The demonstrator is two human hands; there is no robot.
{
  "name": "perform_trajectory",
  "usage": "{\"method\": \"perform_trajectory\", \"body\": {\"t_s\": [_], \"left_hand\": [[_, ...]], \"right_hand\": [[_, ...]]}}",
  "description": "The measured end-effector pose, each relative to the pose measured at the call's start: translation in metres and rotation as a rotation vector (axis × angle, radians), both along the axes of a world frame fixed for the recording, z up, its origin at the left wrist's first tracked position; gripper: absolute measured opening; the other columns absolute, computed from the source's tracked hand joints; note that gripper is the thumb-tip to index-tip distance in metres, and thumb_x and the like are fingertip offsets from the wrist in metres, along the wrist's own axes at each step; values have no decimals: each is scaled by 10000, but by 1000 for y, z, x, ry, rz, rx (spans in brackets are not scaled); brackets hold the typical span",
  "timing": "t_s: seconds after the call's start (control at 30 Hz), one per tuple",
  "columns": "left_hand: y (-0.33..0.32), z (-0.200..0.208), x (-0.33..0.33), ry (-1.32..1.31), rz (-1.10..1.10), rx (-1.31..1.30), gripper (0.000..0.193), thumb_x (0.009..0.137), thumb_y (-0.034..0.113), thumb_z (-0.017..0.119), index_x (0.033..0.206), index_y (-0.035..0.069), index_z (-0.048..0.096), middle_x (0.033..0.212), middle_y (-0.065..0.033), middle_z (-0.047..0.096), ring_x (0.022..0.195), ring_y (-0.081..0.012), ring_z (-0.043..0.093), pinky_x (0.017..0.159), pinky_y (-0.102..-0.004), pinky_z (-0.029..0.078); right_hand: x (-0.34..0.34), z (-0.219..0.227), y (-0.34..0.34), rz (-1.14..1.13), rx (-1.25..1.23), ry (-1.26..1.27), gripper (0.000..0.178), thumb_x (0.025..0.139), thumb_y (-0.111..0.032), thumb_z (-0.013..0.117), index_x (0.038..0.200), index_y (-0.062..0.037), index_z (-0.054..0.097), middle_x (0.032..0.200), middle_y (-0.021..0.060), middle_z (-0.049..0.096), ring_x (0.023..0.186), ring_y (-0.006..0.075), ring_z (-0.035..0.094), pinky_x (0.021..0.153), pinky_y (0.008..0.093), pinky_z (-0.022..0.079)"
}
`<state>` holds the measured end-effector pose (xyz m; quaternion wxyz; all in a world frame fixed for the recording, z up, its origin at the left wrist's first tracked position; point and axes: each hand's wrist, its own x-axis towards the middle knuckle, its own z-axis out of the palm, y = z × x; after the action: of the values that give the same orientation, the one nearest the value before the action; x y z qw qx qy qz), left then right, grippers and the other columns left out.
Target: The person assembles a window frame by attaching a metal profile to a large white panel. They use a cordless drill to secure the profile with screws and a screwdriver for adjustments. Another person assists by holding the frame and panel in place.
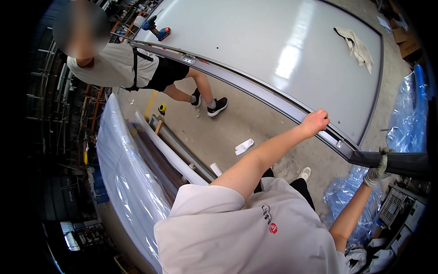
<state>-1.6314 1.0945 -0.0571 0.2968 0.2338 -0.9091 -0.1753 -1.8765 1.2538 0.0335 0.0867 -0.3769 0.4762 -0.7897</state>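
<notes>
A long dark grey metal frame (246,86) runs from the far left to the near right, along the side of a large grey panel (237,32). My bare left hand (315,122) is closed over its upper edge, not far from the corner. At that corner the frame turns into a dark end piece (401,163) reaching right. My right hand (378,172), in a grey work glove, is closed on this end piece, fingers over its top. A pale glove (356,48) lies on the panel. A blue and black cordless drill (156,28) is at its far left.
Another person (118,66) stands by the frame's far end. Plastic-wrapped lengths (127,182) stand at my left. A white scrap (244,146) lies on the concrete floor (191,137). Blue plastic film (356,196) and a grey crate (391,205) are at my right.
</notes>
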Motion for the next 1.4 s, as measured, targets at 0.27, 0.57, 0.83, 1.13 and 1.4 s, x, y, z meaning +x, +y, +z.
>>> {"method": "perform_trajectory", "body": {"t_s": [0.27,0.57,0.83,1.13,1.4], "left_hand": [[2,-1,-1,-4,4,36,325,611,113,741,897,83,587,917,-44,520,882,-234,524,685,-352,492],[0,5,-4,-80,-52,159,378,620,114,740,964,63,593,951,-71,521,955,-253,515,761,-363,481],[-1,7,-12,-166,-75,208,368,633,118,742,967,82,593,972,-68,520,974,-265,511,784,-363,477],[1,19,-19,-204,-23,209,444,590,89,776,991,78,583,981,-64,517,972,-263,511,775,-375,483],[-1,25,-23,-274,-9,196,463,562,85,791,964,72,562,963,-79,492,968,-288,485,790,-384,467]], "right_hand": [[1,2,1,4,-3,2,310,752,-90,635,1027,22,547,914,108,538,832,211,535,776,399,484],[9,13,3,12,3,-43,247,771,-79,611,993,5,542,916,97,532,833,193,534,781,372,479],[10,29,-5,19,15,-45,251,782,-50,611,1007,18,524,918,108,553,831,198,571,774,361,502],[13,27,-6,-32,-29,-20,325,727,-81,666,1013,-8,530,866,77,568,761,175,579,709,342,509],[17,35,-4,-36,67,17,334,718,-65,654,1021,-24,518,864,63,556,752,162,570,701,326,501]]}}
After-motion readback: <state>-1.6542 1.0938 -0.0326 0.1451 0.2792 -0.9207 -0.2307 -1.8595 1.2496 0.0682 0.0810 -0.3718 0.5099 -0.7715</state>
